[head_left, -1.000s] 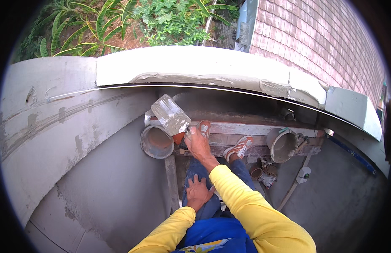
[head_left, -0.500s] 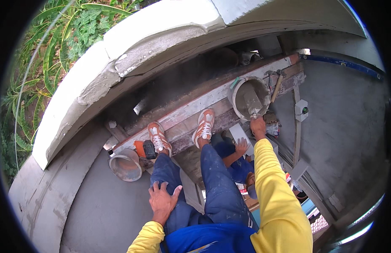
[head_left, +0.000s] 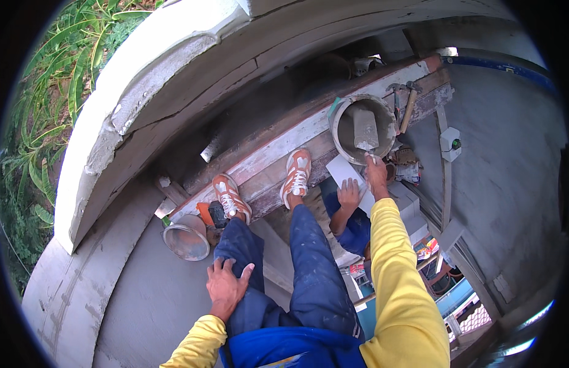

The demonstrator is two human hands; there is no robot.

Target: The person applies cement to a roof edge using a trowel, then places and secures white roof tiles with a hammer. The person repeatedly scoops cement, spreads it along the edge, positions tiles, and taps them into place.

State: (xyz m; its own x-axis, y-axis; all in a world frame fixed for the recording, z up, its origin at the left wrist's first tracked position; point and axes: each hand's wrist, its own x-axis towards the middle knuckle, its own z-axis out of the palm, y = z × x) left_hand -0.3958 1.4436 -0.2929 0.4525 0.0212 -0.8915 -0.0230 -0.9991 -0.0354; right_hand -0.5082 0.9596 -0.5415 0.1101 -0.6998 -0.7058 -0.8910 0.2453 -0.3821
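Note:
My right hand (head_left: 376, 176), closed on the handle, holds a trowel (head_left: 365, 130) whose flat, mortar-coated blade is inside a bucket (head_left: 390, 140) of grey mortar. That bucket stands on the plank scaffold. With fingers spread, my left hand (head_left: 228, 287) lies on my left thigh and holds nothing. Just left of my right hand, a co-worker's hand (head_left: 349, 196) reaches up from below and touches a white block (head_left: 339, 168).
My shoes (head_left: 295, 178) rest on planks (head_left: 260, 162). A hammer (head_left: 409, 109) lies right of the bucket. A second bucket (head_left: 186, 240) stands left. A curved concrete ledge (head_left: 168, 110) arches overhead. The co-worker is in an opening beneath the planks.
The view has shifted and tilted a little. My right hand still holds the trowel in the bucket. The co-worker's head has gone behind my right arm, and their hand and the white block have moved.

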